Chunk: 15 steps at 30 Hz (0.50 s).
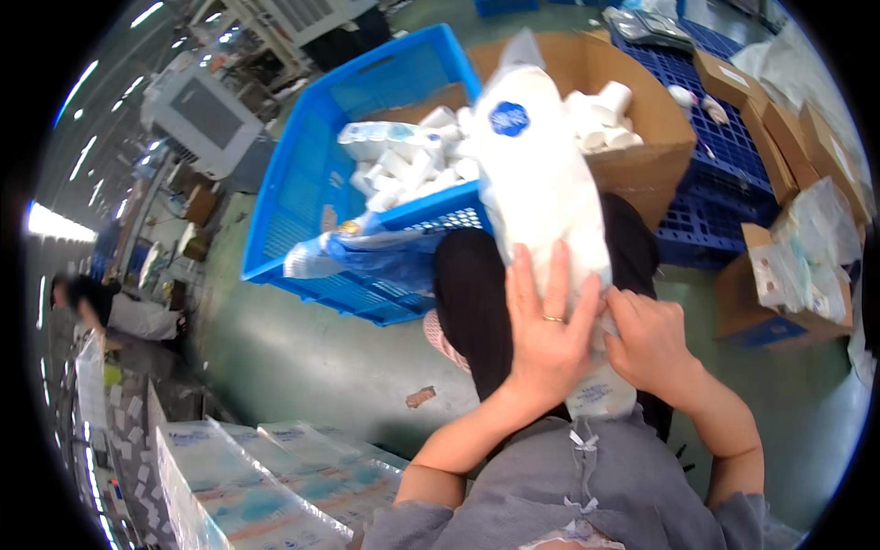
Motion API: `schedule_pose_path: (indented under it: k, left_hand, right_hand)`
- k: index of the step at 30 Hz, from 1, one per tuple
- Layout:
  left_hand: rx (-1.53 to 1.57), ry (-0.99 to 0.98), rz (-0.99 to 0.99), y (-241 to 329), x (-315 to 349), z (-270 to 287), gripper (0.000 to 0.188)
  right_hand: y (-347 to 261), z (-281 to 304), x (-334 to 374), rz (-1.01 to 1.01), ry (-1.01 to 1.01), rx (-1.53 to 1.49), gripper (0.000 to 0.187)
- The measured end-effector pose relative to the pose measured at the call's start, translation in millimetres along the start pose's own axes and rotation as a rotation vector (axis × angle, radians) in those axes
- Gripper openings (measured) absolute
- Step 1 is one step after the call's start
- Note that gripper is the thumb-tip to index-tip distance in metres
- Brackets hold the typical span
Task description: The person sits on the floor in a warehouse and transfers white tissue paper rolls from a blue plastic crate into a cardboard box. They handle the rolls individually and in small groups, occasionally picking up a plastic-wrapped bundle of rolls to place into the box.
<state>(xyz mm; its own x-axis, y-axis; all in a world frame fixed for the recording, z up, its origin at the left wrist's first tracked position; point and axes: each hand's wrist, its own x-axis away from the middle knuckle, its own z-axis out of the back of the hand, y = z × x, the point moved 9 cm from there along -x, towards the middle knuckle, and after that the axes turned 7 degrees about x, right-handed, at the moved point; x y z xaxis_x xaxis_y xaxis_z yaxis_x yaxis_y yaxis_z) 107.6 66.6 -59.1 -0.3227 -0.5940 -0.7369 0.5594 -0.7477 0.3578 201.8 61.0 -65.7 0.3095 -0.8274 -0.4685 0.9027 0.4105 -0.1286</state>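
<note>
A long, filled white plastic bag (541,174) with a round blue print lies across my lap, its far end reaching over the gap between the blue crate and the cardboard box. My left hand (550,325) rests flat on the bag's near part with the fingers spread, a ring on one of them. At the bag's right edge, my right hand (651,344) has its fingers curled in and pinches the plastic near its lower end. The printed flap (600,394) of the bag hangs toward my waist. What fills the bag is hidden.
Ahead on the left, a blue crate (321,119) holds many white rolls (412,170) and a wrapped pack. Beside it, a cardboard box (665,147) has more rolls. Flat printed bags (266,467) stack at lower left. Blue pallets (701,220) and an open carton (788,316) stand right.
</note>
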Motion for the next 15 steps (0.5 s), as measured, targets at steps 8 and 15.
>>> schedule_pose_path:
  k: [8,15]
  left_hand:
    - [0.12,0.074,0.012,-30.1,11.3,25.7,0.047]
    - [0.536,0.075,0.431,-92.9,33.3,32.8,0.057]
  right_hand:
    - [64.3,5.6,11.6,-0.162,0.059,-0.095,0.004]
    - [89.5,-17.6,14.6,-0.326,-0.128,-0.322,0.009]
